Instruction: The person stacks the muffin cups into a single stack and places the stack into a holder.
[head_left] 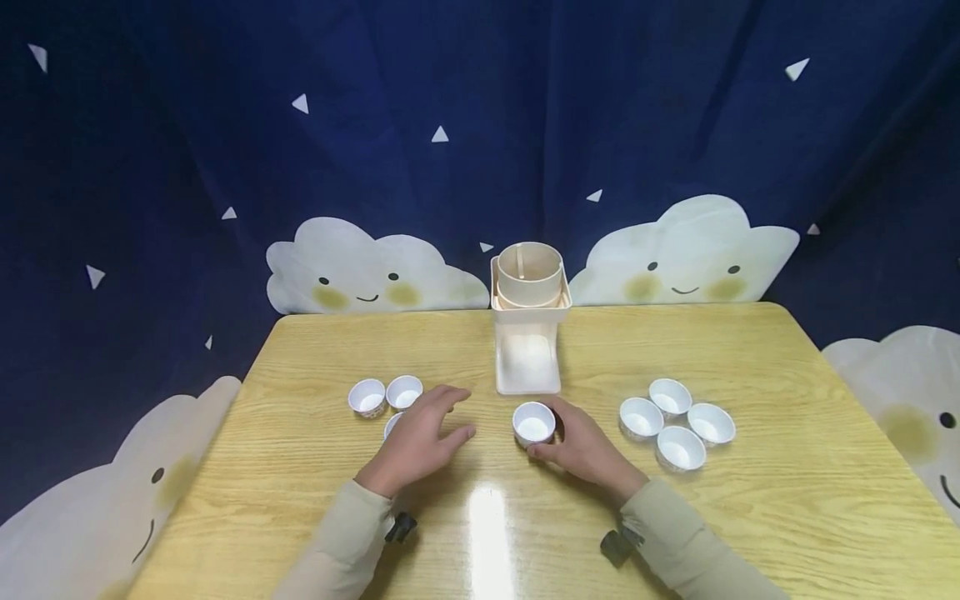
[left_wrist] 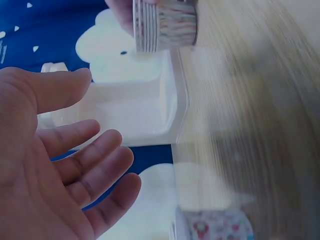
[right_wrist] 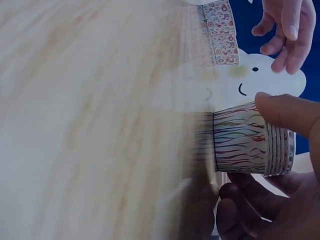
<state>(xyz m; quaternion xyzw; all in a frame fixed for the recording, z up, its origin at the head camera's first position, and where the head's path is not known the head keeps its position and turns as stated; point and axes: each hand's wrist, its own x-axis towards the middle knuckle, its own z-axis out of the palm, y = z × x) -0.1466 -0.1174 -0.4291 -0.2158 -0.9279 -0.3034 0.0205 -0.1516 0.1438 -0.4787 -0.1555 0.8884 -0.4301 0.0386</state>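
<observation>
My right hand (head_left: 581,442) grips a small stack of paper baking cups (head_left: 534,425) at the middle of the table, thumb on one side and fingers on the other. In the right wrist view the stack (right_wrist: 242,140) shows wavy coloured lines on its side and several nested rims. My left hand (head_left: 420,437) hovers with fingers spread and holds nothing, as the left wrist view of the palm (left_wrist: 55,165) shows. Beneath and beyond it stand three white paper cups (head_left: 367,397), one partly hidden by the hand.
A cream plastic stand (head_left: 527,354) with a round open cylinder (head_left: 529,279) on top stands at the table's back middle. Several white paper cups (head_left: 681,450) are grouped on the right. Behind the wooden table (head_left: 787,400) hangs a dark blue curtain (head_left: 480,75) with clouds.
</observation>
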